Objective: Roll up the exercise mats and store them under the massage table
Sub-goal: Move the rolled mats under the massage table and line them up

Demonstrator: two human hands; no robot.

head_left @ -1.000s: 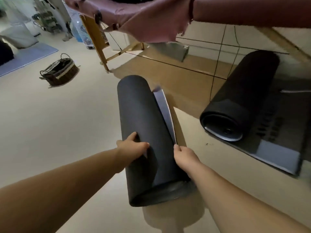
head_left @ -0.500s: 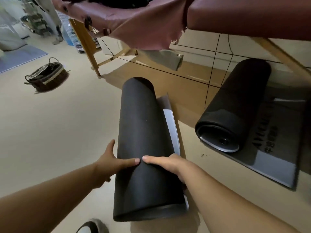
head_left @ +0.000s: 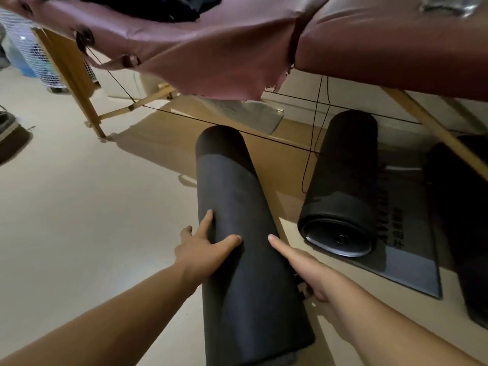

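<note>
While left hand (head_left: 203,252) presses, mat (head_left: 232,186) seemingly fully rolled.

Two bare forearms, left hand (head_left: 203,249) and right hand (head_left: 309,270) bare as well, fingernails short, plain, trimmed close

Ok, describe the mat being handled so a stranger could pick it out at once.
Find the maroon massage table. Rolled black mats lie on the floor below its near edge; take the leftmost mat, pointing under the table. Unlike the roll to its right, which lies on a flat lettered mat, it has the left hand and right hand on it.
</note>
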